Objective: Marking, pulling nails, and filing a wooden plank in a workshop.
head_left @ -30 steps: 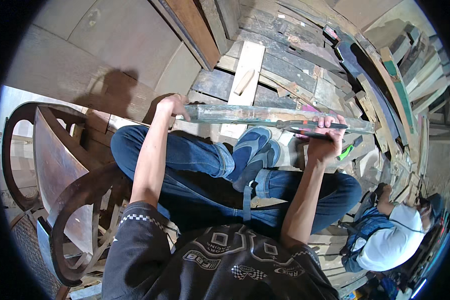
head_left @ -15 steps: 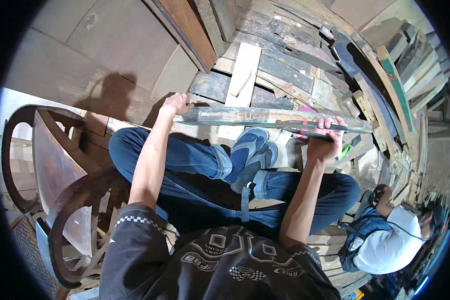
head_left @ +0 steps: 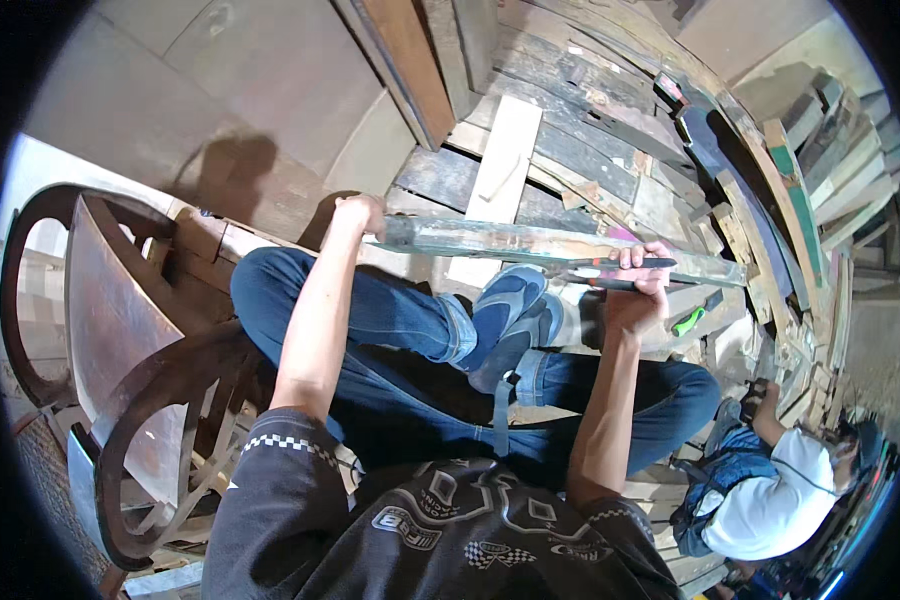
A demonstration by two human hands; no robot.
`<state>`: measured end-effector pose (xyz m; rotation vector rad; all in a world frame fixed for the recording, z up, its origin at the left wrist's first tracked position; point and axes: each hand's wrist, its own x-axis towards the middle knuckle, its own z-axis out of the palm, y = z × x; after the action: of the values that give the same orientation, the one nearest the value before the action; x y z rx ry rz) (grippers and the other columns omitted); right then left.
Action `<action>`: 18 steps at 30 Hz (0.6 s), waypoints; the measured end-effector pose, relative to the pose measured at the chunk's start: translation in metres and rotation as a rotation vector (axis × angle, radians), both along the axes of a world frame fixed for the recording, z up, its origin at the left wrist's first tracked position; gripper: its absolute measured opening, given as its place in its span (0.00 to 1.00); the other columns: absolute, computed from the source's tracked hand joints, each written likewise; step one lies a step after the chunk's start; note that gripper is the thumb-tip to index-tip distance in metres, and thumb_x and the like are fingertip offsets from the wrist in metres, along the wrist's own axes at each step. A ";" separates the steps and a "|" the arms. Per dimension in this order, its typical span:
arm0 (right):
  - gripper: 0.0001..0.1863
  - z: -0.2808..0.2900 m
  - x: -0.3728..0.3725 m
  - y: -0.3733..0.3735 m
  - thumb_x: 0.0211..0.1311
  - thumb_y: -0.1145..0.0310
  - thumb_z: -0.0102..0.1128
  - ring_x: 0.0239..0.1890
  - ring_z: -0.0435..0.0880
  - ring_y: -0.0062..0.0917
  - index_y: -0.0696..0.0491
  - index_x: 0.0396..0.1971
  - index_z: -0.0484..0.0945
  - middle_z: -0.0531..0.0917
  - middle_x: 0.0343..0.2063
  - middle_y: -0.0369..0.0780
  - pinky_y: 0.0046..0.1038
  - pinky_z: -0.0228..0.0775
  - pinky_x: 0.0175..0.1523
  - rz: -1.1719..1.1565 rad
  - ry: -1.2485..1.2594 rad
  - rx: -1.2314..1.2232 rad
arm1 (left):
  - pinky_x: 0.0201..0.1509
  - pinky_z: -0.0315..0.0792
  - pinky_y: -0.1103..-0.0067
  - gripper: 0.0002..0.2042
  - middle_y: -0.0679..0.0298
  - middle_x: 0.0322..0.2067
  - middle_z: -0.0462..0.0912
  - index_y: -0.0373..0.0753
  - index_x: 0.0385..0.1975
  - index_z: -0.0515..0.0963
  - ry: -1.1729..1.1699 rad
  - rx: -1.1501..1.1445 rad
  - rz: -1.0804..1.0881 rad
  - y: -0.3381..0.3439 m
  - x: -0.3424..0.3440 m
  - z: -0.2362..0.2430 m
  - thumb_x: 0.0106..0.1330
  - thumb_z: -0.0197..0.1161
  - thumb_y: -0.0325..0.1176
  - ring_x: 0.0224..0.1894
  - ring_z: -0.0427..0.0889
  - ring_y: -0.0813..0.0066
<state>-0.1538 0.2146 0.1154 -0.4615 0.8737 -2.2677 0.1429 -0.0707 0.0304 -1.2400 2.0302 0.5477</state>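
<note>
A long worn wooden plank point(head_left: 510, 236) lies crosswise in front of my shins, its face grey and patchy. My left hand point(head_left: 360, 213) is closed at the plank's left end. My right hand point(head_left: 642, 268) is wrapped round a pair of pincers with dark, red-marked handles point(head_left: 658, 263). The handles are a little apart. Their head points left, along the plank's near edge; what the jaws touch is too blurred to tell. Beyond the plank a pale board point(head_left: 507, 150) lies on the floor, with a small wood strip on it.
A green-handled tool point(head_left: 688, 321) lies right of my right hand. A curved dark wooden chair frame point(head_left: 135, 430) stands at my left. Wood scraps point(head_left: 840, 160) are heaped at far right. A person in a white top point(head_left: 770, 490) crouches at lower right. My shoes point(head_left: 510, 310) sit below the plank.
The pincers' head has dropped from over the plank's face to its near edge, and my right hand has turned with the handles. My left hand remains at the plank's end. The whole view has shifted slightly.
</note>
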 end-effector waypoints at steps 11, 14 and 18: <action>0.31 -0.013 0.108 -0.114 0.31 0.73 0.50 0.36 0.65 0.27 0.56 0.46 0.64 0.63 0.31 0.39 0.34 0.63 0.50 0.421 0.095 0.047 | 0.57 0.72 0.70 0.40 0.59 0.52 0.79 0.45 0.56 0.74 0.132 0.042 -0.006 0.002 0.017 -0.007 0.37 0.78 0.50 0.55 0.77 0.61; 0.31 -0.030 0.144 -0.141 0.30 0.76 0.51 0.35 0.63 0.22 0.54 0.45 0.63 0.63 0.30 0.35 0.26 0.60 0.48 0.426 0.173 0.090 | 0.58 0.71 0.70 0.40 0.59 0.51 0.79 0.45 0.55 0.74 0.214 0.055 -0.034 0.001 0.024 -0.022 0.37 0.79 0.49 0.55 0.77 0.61; 0.31 -0.046 0.171 -0.159 0.29 0.79 0.51 0.36 0.63 0.22 0.53 0.45 0.61 0.62 0.33 0.36 0.25 0.62 0.49 0.378 0.322 0.127 | 0.53 0.74 0.70 0.35 0.61 0.47 0.82 0.47 0.51 0.76 0.265 0.061 -0.053 -0.001 0.027 -0.031 0.38 0.79 0.45 0.52 0.79 0.62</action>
<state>0.0167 0.0553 0.0694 -0.8706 0.9860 -1.8097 0.1700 -0.0715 -0.0001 -1.1220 2.2393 0.7775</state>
